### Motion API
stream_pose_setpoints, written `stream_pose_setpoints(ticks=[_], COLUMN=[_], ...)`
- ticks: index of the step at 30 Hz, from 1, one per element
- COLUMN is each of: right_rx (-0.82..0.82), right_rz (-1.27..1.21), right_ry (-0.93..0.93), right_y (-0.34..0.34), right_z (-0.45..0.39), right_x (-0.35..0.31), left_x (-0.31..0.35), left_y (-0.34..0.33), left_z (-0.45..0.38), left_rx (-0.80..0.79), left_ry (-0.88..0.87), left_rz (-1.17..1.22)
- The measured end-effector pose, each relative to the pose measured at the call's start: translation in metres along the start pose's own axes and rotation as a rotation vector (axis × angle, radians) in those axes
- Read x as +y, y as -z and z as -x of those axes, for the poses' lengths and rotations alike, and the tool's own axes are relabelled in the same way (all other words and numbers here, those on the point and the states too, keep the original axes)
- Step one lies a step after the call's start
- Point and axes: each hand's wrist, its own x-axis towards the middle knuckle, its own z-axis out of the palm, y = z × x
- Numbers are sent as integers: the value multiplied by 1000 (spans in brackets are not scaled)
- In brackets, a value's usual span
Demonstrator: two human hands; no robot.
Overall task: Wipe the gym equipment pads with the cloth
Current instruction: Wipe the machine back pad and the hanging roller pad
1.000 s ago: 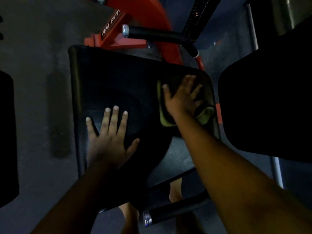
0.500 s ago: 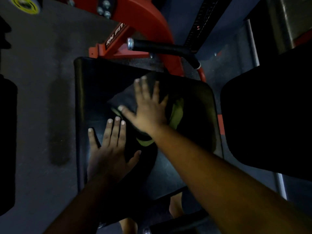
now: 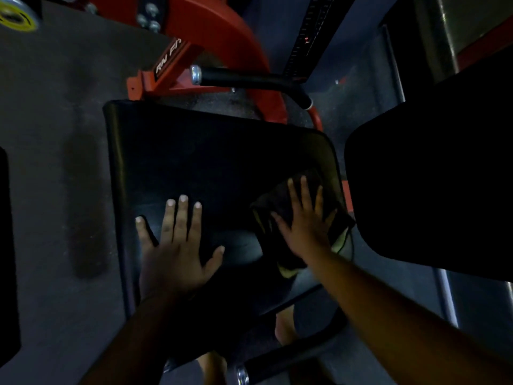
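Both hands flat, fingers spread, L hand (image 3: pixel 175 251) on pad (image 3: pixel 211 159), R hand (image 3: pixel 305 220) pressing cloth (image 3: pixel 277 207) at pad edge

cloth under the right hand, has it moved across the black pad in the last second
Yes. The dark cloth with yellow-green edging swept from the black pad's right edge to its middle, then back to the right edge, nearer the person, under the right hand.

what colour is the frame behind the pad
Red, with a white-lettered black label; the frame shows clearly in the head view, above the black pad.
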Motion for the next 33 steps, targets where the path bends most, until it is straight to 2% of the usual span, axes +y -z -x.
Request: stream_pose_setpoints(ticks=[2,4,6,8,10,13,15,20,22,25,27,30,33], right_rx=[90,110,122,173,183,37,-4,89,106,30,-44,-59,-4], right_rz=[-67,-162,-173,-131,-110,-53,-54,-111,-68,-34,-48,5,56], right_ry=[-38,-95,-91,-63,-114,-222,-211,-226,-200,-184,-185,-41,303], right_y=[21,45,53,47,29,-2,-7,19,12,-15,-28,-28,5], right_z=[-63,-121,-144,-121,-60,32,30,-59,-32,57,95,92,10], right_x=[-5,-11,-10,6,27,46,44,19,30,39,20,-15,-39], left_x=[-1,1,0,1,1,2,2,1,1,0,0,-1,-2], left_y=[-2,-3,-2,-3,1,2,2,-5,-1,1,0,-3,-6], left_z=[0,2,2,3,2,2,3,2,3,2,3,3,2], left_rx=[24,50,68,51,20,5,-5,30,18,9,1,12,49], left_ry=[-6,-4,0,-1,8,5,-4,9,3,10,22,12,11], left_rz=[-18,-43,-54,-70,-48,-40,-28,-37,-42,-57,-37,-27,-12])
